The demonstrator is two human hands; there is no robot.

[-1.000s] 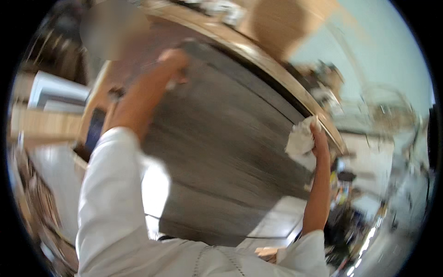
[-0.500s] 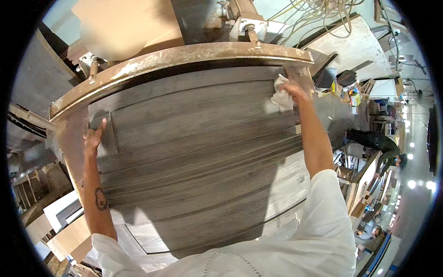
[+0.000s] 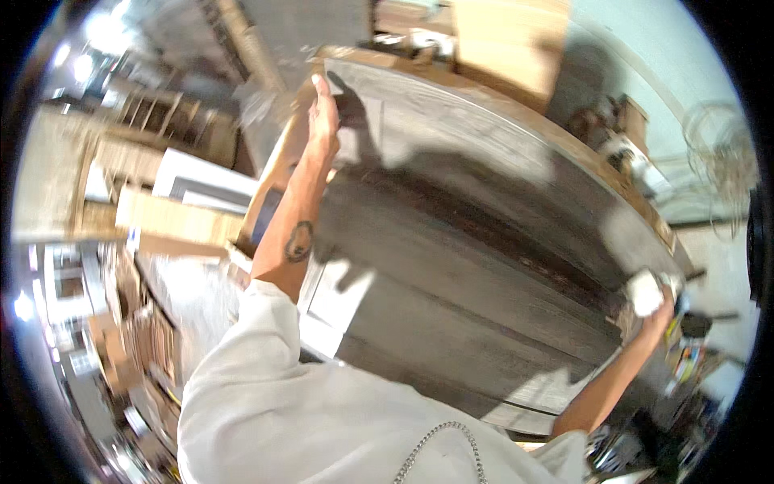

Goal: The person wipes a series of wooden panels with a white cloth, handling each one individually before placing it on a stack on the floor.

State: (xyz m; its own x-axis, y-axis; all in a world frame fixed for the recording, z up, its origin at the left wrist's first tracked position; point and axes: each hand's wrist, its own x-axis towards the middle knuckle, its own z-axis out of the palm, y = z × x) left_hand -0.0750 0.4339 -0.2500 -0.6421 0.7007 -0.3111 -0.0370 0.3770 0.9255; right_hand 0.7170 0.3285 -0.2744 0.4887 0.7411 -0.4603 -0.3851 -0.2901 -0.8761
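Head view, change: since half a second ago the view has swung; the left hand point(image 3: 324, 113) now lies flat, fingers extended, at the far left corner of the grey wood-grain panel point(image 3: 451, 242), and the right hand point(image 3: 657, 310) has slid down to the panel's right edge.
Right hand: clenched around a white cloth point(image 3: 645, 292), pressed against the panel.
Meaning: wiping looks to have moved along the right side.
Edges: tan wooden frame point(image 3: 564, 141) borders the far edge.
Room: cluttered shelving point(image 3: 145, 242) left; the panel's middle lies bare.

Bright daylight from upper left, glare spots at left rim, hard arm shadows mid-frame, motion blur throughout, fisheye-bent edges
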